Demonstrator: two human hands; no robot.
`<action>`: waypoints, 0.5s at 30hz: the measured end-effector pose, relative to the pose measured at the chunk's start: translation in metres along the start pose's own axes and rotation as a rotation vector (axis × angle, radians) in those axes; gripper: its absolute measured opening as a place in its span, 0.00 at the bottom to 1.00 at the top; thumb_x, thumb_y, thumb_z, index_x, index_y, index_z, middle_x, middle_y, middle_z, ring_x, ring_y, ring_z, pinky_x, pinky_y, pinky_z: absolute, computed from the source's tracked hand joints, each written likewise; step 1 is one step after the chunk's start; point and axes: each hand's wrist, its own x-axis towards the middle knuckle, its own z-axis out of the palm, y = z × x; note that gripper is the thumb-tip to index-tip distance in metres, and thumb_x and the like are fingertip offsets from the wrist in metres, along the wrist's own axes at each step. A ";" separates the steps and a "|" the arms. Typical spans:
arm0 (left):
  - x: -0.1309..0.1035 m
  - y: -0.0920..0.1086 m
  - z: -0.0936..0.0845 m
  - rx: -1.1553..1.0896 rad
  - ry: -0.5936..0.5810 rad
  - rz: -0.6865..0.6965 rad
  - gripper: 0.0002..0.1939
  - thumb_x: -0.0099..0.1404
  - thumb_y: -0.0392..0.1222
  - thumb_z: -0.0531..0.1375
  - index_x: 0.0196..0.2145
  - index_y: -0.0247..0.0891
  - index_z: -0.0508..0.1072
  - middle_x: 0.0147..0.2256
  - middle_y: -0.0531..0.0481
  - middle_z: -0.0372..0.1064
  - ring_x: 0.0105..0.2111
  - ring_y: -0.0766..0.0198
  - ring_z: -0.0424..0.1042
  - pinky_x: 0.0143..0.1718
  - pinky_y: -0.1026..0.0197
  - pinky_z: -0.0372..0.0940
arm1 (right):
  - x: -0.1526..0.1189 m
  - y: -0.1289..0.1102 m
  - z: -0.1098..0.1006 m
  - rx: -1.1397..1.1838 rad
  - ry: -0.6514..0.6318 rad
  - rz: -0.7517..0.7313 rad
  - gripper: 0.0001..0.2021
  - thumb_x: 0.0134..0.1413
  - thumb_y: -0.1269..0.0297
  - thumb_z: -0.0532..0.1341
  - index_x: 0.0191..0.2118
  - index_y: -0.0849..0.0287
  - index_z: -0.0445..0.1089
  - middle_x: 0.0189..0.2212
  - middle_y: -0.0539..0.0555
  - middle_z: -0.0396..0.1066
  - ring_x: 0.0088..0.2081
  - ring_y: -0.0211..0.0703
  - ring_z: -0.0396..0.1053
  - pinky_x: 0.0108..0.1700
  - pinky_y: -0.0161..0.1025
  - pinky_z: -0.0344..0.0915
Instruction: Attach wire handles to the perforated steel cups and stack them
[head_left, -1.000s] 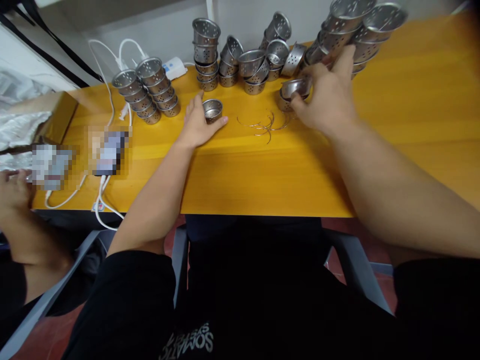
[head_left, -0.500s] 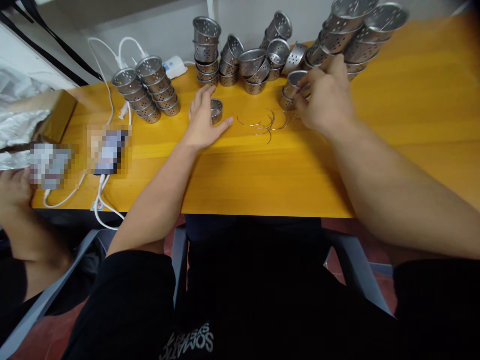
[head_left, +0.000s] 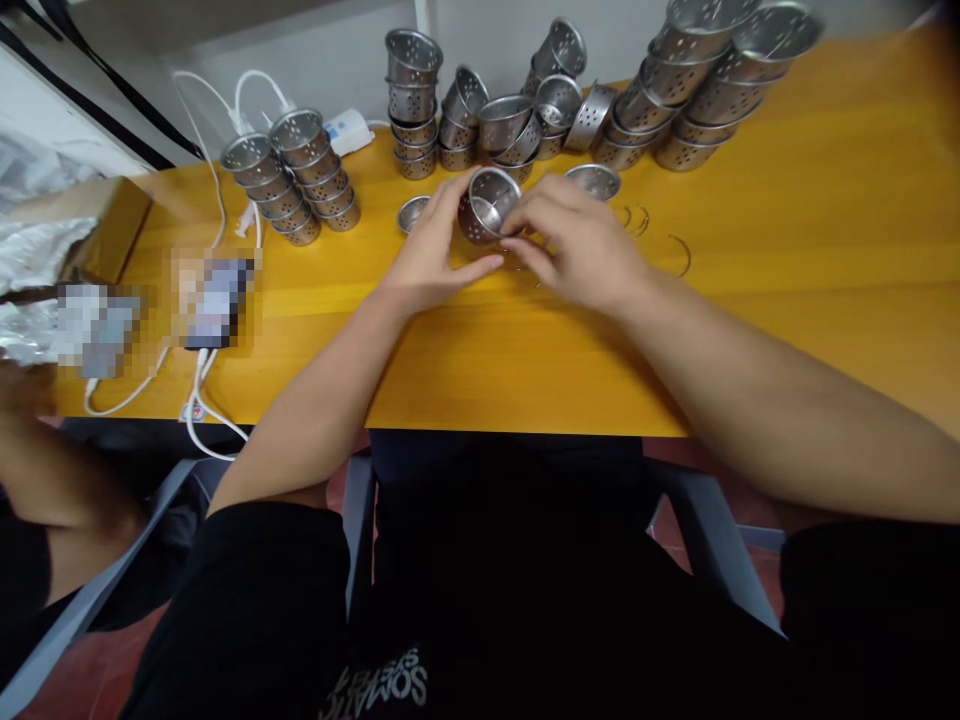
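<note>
A perforated metal cup (head_left: 489,205) is tilted with its mouth toward me, above the table between my hands. My right hand (head_left: 574,240) pinches its right rim with thumb and fingertips. Around its left side, my left hand (head_left: 431,250) is open, thumb stretched below the cup; whether it touches the cup I cannot tell. A small metal cup (head_left: 412,213) stands just behind the left fingers. Beyond the right hand lies another metal cup (head_left: 592,182), partly hidden. Thin curved wires (head_left: 681,256) lie to the right, with others mostly covered by my right hand.
Stacked perforated cups stand along the wall, in a left group (head_left: 300,180), a middle group (head_left: 412,110) and a tall right group (head_left: 690,100). A phone (head_left: 219,303) with white cables lies left. Another person's arm (head_left: 60,470) is at the far left, near a cardboard box (head_left: 120,225).
My right hand has moved left from the cups at the right and brought a perforated cup to my left hand. The left hand has shifted slightly right, and different curved wires now show.
</note>
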 end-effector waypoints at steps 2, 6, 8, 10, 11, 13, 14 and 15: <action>0.000 0.005 0.003 -0.019 -0.020 0.007 0.61 0.72 0.72 0.83 0.90 0.58 0.63 0.89 0.38 0.66 0.92 0.26 0.63 0.97 0.23 0.59 | -0.002 -0.004 0.010 0.037 -0.020 0.016 0.26 0.80 0.22 0.72 0.60 0.35 0.88 0.62 0.62 0.84 0.70 0.85 0.76 0.77 0.82 0.74; 0.000 0.012 0.003 -0.040 -0.026 -0.001 0.53 0.73 0.68 0.82 0.86 0.57 0.69 0.84 0.39 0.72 0.88 0.25 0.70 0.96 0.23 0.61 | -0.004 -0.004 0.015 0.026 0.014 0.028 0.38 0.76 0.16 0.73 0.72 0.38 0.86 0.62 0.64 0.84 0.69 0.85 0.79 0.76 0.78 0.76; 0.000 0.016 0.003 -0.042 -0.016 -0.009 0.50 0.74 0.66 0.82 0.84 0.57 0.71 0.83 0.40 0.74 0.87 0.25 0.72 0.96 0.22 0.61 | -0.004 -0.002 0.014 0.018 0.031 0.032 0.41 0.76 0.13 0.72 0.73 0.40 0.87 0.62 0.65 0.83 0.68 0.84 0.80 0.76 0.77 0.77; 0.000 0.017 0.003 -0.028 -0.017 0.001 0.49 0.74 0.63 0.82 0.84 0.56 0.71 0.83 0.40 0.74 0.87 0.26 0.72 0.95 0.22 0.62 | -0.004 0.000 0.012 0.009 0.017 0.043 0.41 0.77 0.11 0.69 0.69 0.40 0.89 0.60 0.65 0.82 0.67 0.82 0.80 0.76 0.77 0.77; 0.000 0.017 0.003 -0.019 -0.020 0.011 0.50 0.73 0.62 0.82 0.85 0.56 0.71 0.83 0.40 0.74 0.87 0.26 0.72 0.95 0.23 0.63 | -0.004 0.000 0.012 0.005 0.005 0.048 0.41 0.77 0.09 0.67 0.66 0.40 0.89 0.59 0.65 0.82 0.66 0.81 0.80 0.76 0.77 0.77; -0.001 0.015 0.003 -0.007 -0.027 0.031 0.50 0.73 0.60 0.81 0.85 0.56 0.70 0.83 0.40 0.73 0.86 0.27 0.73 0.94 0.24 0.64 | -0.004 0.000 0.012 0.005 -0.014 0.052 0.41 0.77 0.08 0.65 0.60 0.41 0.90 0.58 0.65 0.81 0.65 0.80 0.80 0.75 0.78 0.77; -0.001 0.013 0.002 -0.009 -0.027 0.039 0.50 0.73 0.61 0.81 0.86 0.56 0.70 0.83 0.40 0.73 0.86 0.27 0.73 0.94 0.25 0.65 | -0.004 0.000 0.012 0.009 -0.020 0.051 0.42 0.77 0.07 0.64 0.58 0.41 0.89 0.58 0.65 0.81 0.64 0.80 0.80 0.75 0.79 0.77; -0.001 0.012 0.001 -0.013 -0.027 0.045 0.50 0.73 0.61 0.80 0.86 0.57 0.70 0.83 0.40 0.73 0.86 0.27 0.73 0.94 0.25 0.64 | -0.004 0.000 0.012 0.015 -0.022 0.049 0.42 0.77 0.07 0.64 0.57 0.41 0.89 0.59 0.65 0.82 0.64 0.80 0.80 0.76 0.80 0.77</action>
